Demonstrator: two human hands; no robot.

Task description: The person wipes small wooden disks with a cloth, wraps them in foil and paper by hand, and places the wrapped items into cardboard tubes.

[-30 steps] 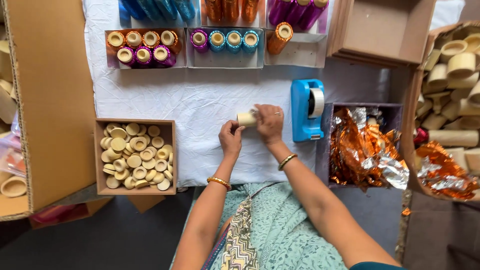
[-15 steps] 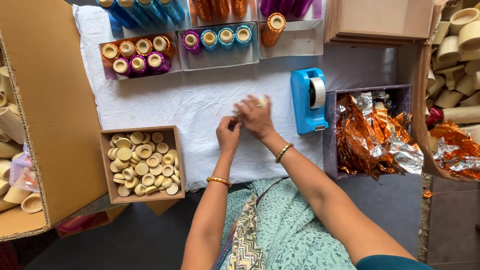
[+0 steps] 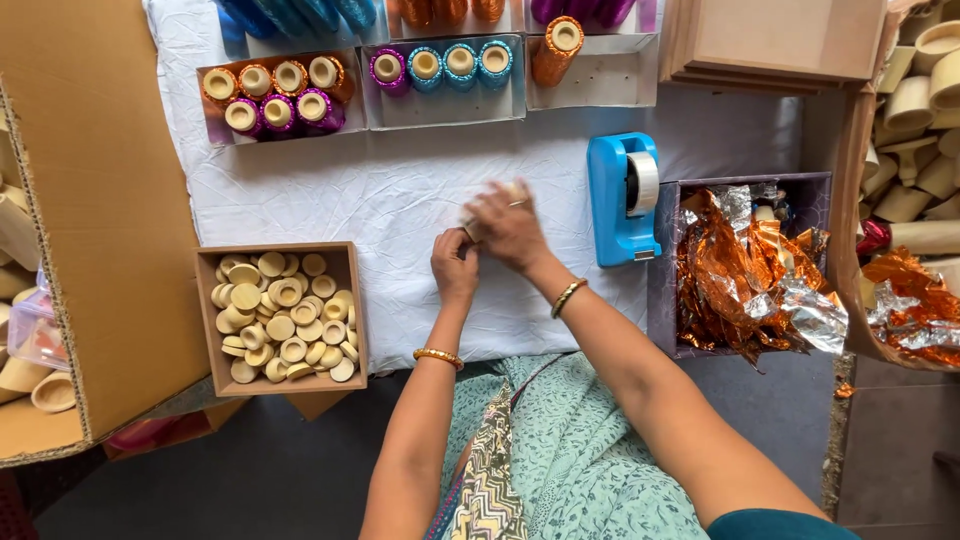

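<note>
Brown cardboard made a big box at the far left, and pale cups showed at its edge. Next to it sat a small box full of little round cream caps, close to the left hand, so they looked easy to reach.

Up at the top of the white cloth, trays held shiny wrapped cups in gold, purple and blue. They stood in neat rows with their open ends up, likely to keep the done ones apart.

In the middle, the left hand and the right hand met over the cloth. Both were curled tight around a small pale cup. Only a bit of it peeked out past the right fingers. The hands were blurry, so how they pinched it could not be told well.

Just to the right stood a blue tape holder, near the right hand. After that came a dark box stuffed with crinkly orange foil. More plain cups were piled at the far right.
</note>
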